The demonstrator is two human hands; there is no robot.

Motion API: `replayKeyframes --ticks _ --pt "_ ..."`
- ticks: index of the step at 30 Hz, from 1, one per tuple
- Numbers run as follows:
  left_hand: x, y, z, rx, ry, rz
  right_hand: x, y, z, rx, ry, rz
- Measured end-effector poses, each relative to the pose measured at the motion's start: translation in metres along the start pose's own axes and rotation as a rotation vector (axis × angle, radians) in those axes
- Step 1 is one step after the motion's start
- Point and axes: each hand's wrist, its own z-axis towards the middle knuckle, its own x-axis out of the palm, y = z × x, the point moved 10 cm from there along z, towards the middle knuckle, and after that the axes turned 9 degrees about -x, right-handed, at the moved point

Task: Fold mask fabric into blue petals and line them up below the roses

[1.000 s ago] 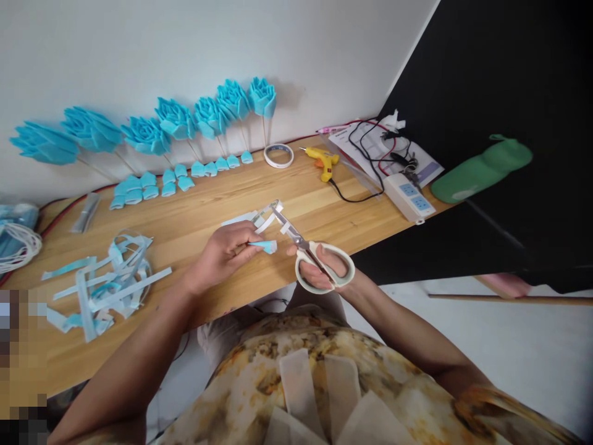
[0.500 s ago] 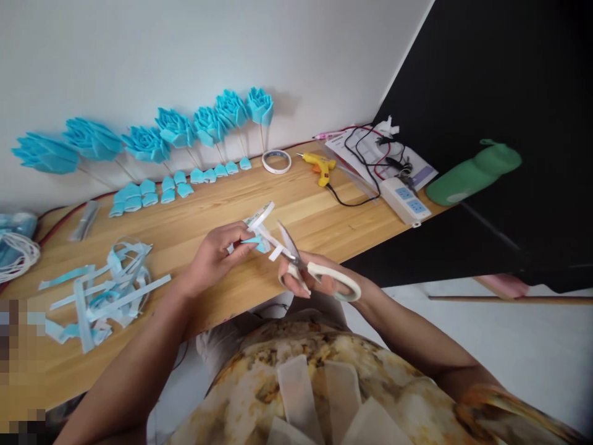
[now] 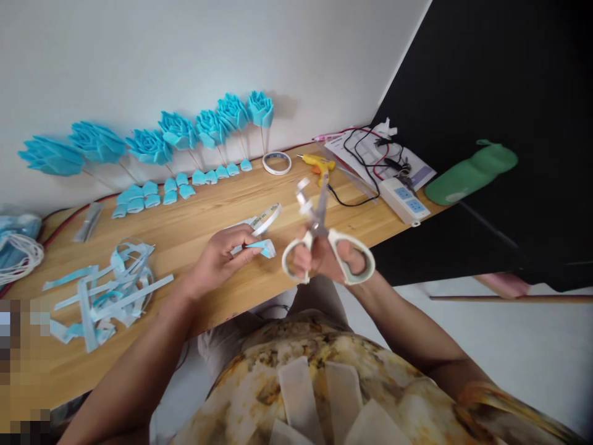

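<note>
Right now, the relation to watch is between the small blue piece [image 3: 265, 248] and the scissors [image 3: 319, 229]. The piece sits pinched between the thumb and fingers of your left hand [image 3: 226, 254], over the near edge of the surface [image 3: 197, 213]. Its long axis runs roughly along that edge, and its free end pokes out toward your right hand [image 3: 322, 256]. A tape roll [image 3: 273, 216] stands tilted just beyond your left fingertips, toward the far edge; whether those fingers also grip it, you cannot tell from here.

Your right hand has its fingers through the scissor handles, which are spread apart. The scissors point away from you, their long axis running from the near edge toward the far edge, so they lie roughly crosswise to the blue piece. In this view the left handle loop is just beside the piece's free end, with a gap between; how their heights compare is unclear. A short white strip [image 3: 303, 196], blurred, shows at the left blade, on the side facing your left hand. Your right hand is nearer to that strip, your left to the roll. Past the blades, toward the far edge, lies the yellow glue gun [image 3: 319, 165].
</note>
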Motion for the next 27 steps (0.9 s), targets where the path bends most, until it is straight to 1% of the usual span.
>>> replayKeyframes --ticks 2,3,4,5,7,10,13,20,23,27 --pt "0.001 -0.006 0.000 0.051 -0.014 0.061 -0.020 0.036 0.008 -0.172 -0.203 -0.299" --pt "0.001 -0.009 -0.001 0.075 -0.020 0.097 -0.027 0.051 0.009 -0.214 -0.304 -0.474" --pt "0.002 -0.012 -0.001 0.095 -0.022 0.136 -0.031 0.061 0.010 -0.231 -0.377 -0.622" --pt "0.004 -0.014 -0.002 0.115 -0.019 0.176 -0.032 0.068 0.011 -0.231 -0.420 -0.743" --pt "0.008 -0.018 -0.003 0.152 -0.001 0.254 -0.028 0.069 0.014 -0.215 -0.428 -0.905" --pt "0.011 -0.019 -0.005 0.187 0.015 0.337 -0.018 0.058 0.019 -0.198 -0.367 -1.068" --pt "0.013 -0.020 -0.006 0.197 0.028 0.384 -0.014 0.049 0.022 -0.198 -0.313 -1.173" --pt "0.016 -0.027 -0.006 0.248 0.038 0.474 -0.017 0.047 0.027 -0.197 -0.273 -1.300" --pt "0.013 -0.025 -0.006 0.233 0.026 0.450 -0.019 0.047 0.028 -0.178 -0.280 -1.287" --pt "0.009 -0.019 -0.005 0.200 0.019 0.386 -0.026 0.051 0.029 -0.169 -0.342 -1.157"
